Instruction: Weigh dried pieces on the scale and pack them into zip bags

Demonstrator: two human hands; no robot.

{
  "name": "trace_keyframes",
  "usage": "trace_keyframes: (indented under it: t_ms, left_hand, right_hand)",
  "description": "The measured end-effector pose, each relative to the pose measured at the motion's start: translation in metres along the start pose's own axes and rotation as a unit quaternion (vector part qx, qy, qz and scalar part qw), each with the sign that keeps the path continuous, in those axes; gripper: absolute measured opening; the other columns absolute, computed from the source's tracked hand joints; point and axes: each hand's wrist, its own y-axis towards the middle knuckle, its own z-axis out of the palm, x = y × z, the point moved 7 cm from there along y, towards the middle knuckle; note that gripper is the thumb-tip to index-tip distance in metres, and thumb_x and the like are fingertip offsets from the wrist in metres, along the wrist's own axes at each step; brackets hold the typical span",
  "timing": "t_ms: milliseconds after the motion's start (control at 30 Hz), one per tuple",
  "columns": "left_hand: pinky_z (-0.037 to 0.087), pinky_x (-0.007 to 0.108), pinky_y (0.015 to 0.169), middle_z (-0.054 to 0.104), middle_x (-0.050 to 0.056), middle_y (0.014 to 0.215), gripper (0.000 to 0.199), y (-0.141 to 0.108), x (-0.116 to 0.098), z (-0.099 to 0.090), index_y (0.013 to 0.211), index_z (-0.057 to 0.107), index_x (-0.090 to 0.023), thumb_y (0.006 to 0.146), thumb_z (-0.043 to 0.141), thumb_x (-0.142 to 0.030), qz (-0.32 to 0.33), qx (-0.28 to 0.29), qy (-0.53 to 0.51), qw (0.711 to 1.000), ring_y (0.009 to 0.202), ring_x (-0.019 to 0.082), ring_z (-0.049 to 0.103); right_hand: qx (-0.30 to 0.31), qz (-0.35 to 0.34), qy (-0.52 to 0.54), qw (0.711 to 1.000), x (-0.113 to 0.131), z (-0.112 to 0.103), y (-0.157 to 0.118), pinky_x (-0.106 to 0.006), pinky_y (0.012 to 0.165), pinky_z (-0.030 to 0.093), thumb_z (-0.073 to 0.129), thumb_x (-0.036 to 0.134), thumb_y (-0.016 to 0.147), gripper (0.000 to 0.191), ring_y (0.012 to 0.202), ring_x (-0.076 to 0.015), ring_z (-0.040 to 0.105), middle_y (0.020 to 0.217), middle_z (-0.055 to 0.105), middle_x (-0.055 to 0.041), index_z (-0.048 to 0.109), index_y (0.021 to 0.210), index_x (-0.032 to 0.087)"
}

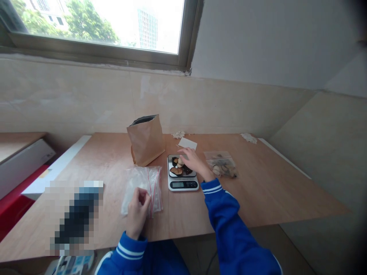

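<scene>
A metal-framed window (99, 47) looks onto trees (86, 21) and a tower (147, 28); beige wall (86, 99) beneath; plywood table (252, 194) against it

Blue sleeves (229, 225) with white cuff stripes cross a pale tan plywood bench (266, 191). A white kitchen scale (182, 184) with a black display sits mid-frame, a brown kraft paper bag (146, 143) with black lining at its 10 o'clock, a clear plastic bag (140, 191) with red lines at its 8 o'clock.

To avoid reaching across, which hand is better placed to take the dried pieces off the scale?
Probably the right hand: it sits at the dried pieces on the kitchen scale, while the left hand pinches the clear plastic bag.
</scene>
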Motion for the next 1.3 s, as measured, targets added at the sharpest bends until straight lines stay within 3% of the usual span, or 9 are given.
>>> trace_keyframes:
  t_ms: [133,233,400,567,700,800,1033,1200,1300]
  left_hand:
    - [0.042,0.028,0.057,0.056,-0.002,0.064,0.019,0.003,0.008,0.01,0.081,0.05,-0.02,0.082,0.05,-0.039,-0.02,0.031,-0.013,0.999,0.058,0.015,0.055]
    - [0.043,0.028,0.058,0.056,-0.002,0.064,0.02,0.004,0.007,0.011,0.08,0.05,-0.021,0.082,0.05,-0.04,-0.028,0.04,-0.027,0.998,0.06,0.016,0.056]
    - [0.043,0.029,0.059,0.056,-0.002,0.065,0.02,0.004,0.006,0.012,0.08,0.05,-0.02,0.082,0.05,-0.04,-0.03,0.05,-0.033,0.998,0.06,0.016,0.055]
    - [0.043,0.029,0.059,0.055,-0.002,0.064,0.019,0.003,0.006,0.012,0.08,0.05,-0.02,0.082,0.051,-0.04,-0.031,0.053,-0.039,0.997,0.059,0.016,0.054]
    - [0.042,0.029,0.059,0.055,-0.002,0.064,0.019,0.003,0.006,0.013,0.081,0.05,-0.02,0.083,0.05,-0.039,-0.03,0.058,-0.035,0.997,0.059,0.016,0.054]
    - [0.042,0.028,0.058,0.055,-0.002,0.064,0.019,0.004,0.006,0.014,0.081,0.05,-0.02,0.083,0.05,-0.039,-0.026,0.064,-0.028,0.997,0.058,0.016,0.054]
    - [0.042,0.028,0.057,0.056,-0.002,0.064,0.019,0.005,0.004,0.014,0.08,0.05,-0.02,0.082,0.05,-0.039,-0.017,0.066,-0.018,0.997,0.058,0.015,0.054]
    - [0.041,0.028,0.058,0.055,-0.002,0.063,0.019,0.005,0.01,0.016,0.08,0.05,-0.021,0.082,0.05,-0.04,-0.02,0.07,-0.017,0.997,0.058,0.015,0.054]
    - [0.041,0.028,0.058,0.055,-0.002,0.064,0.019,0.004,0.012,0.017,0.08,0.05,-0.021,0.082,0.049,-0.04,-0.018,0.074,-0.012,0.997,0.059,0.016,0.054]
  right_hand:
    - [0.1,0.011,-0.063,0.993,-0.007,0.035,0.023,-0.036,0.092,0.044,0.07,0.022,0.076,0.028,0.107,-0.0274,0.058,0.107,0.067,-0.0108,0.067,0.104,0.02]
    - [0.109,0.023,-0.078,0.991,-0.01,0.048,0.031,-0.036,0.083,0.046,0.074,0.017,0.07,0.027,0.098,-0.0294,0.061,0.101,0.068,-0.0123,0.069,0.096,0.019]
    - [0.074,0.016,-0.061,0.995,-0.007,0.048,0.036,-0.034,0.086,0.045,0.065,0.009,0.074,0.028,0.101,-0.0257,0.06,0.106,0.065,-0.0122,0.067,0.101,0.016]
    - [-0.065,0.02,0.014,0.998,-0.009,0.01,0.034,-0.031,0.085,0.046,0.062,0.017,0.078,0.019,0.092,-0.02,0.061,0.099,0.065,-0.0068,0.067,0.096,0.019]
    - [-0.15,0.055,0.032,0.987,-0.038,-0.03,0.005,-0.033,0.081,0.046,0.062,0.029,0.081,0.018,0.089,-0.0212,0.061,0.1,0.069,-0.0065,0.066,0.096,0.02]
    - [-0.144,0.079,-0.014,0.986,-0.063,-0.042,-0.027,-0.036,0.083,0.045,0.06,0.03,0.083,0.017,0.092,-0.0235,0.06,0.101,0.07,-0.008,0.067,0.095,0.02]
    - [-0.031,0.089,-0.178,0.979,-0.082,-0.024,-0.08,-0.046,0.09,0.036,0.058,0.028,0.087,0.017,0.107,-0.031,0.053,0.104,0.071,-0.0091,0.07,0.098,0.023]
    - [-0.039,0.061,-0.206,0.976,-0.072,-0.019,-0.1,-0.05,0.096,0.031,0.051,0.032,0.093,0.025,0.117,-0.0311,0.049,0.128,0.061,-0.0094,0.067,0.111,0.025]
    - [-0.061,0.066,-0.181,0.979,-0.065,-0.023,-0.116,-0.048,0.095,0.034,0.048,0.033,0.094,0.026,0.116,-0.0295,0.05,0.127,0.059,-0.0088,0.066,0.111,0.027]
